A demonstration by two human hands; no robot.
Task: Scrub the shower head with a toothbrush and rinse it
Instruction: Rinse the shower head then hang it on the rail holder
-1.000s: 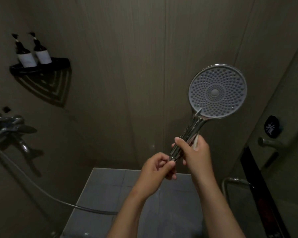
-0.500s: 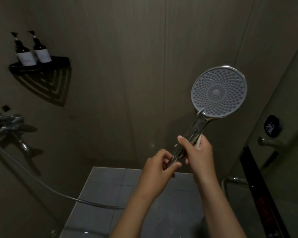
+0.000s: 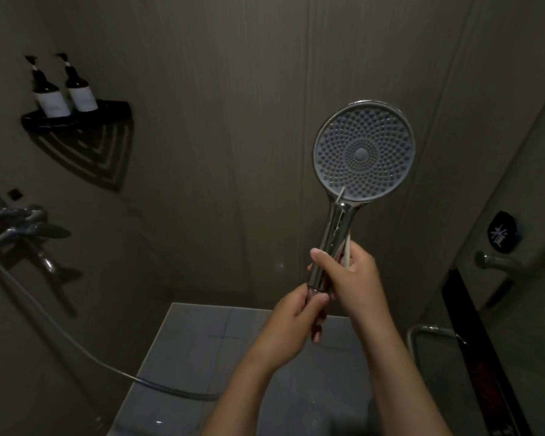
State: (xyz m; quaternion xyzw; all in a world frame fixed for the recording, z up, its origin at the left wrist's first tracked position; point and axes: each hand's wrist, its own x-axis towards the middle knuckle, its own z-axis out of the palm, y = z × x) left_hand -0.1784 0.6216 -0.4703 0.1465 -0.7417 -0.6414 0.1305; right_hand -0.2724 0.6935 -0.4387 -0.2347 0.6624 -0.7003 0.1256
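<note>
body: two forearms entering from 6 o'clock | sleeves: none in view, arms bare to frame edge | left hand [image 3: 291, 322], right hand [image 3: 353, 278]: bare, no rings or watch seen

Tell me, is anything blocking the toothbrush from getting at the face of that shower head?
Nothing visible does. The shower head faces the camera with its nozzle face bare. The right hand grips the handle with the toothbrush tucked alongside it, and the left hand holds the handle's lower end.

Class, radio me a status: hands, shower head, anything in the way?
Both hands on handle: right hand above, with toothbrush; left hand at base. Shower head upright, facing camera. Nothing in the way.
</note>
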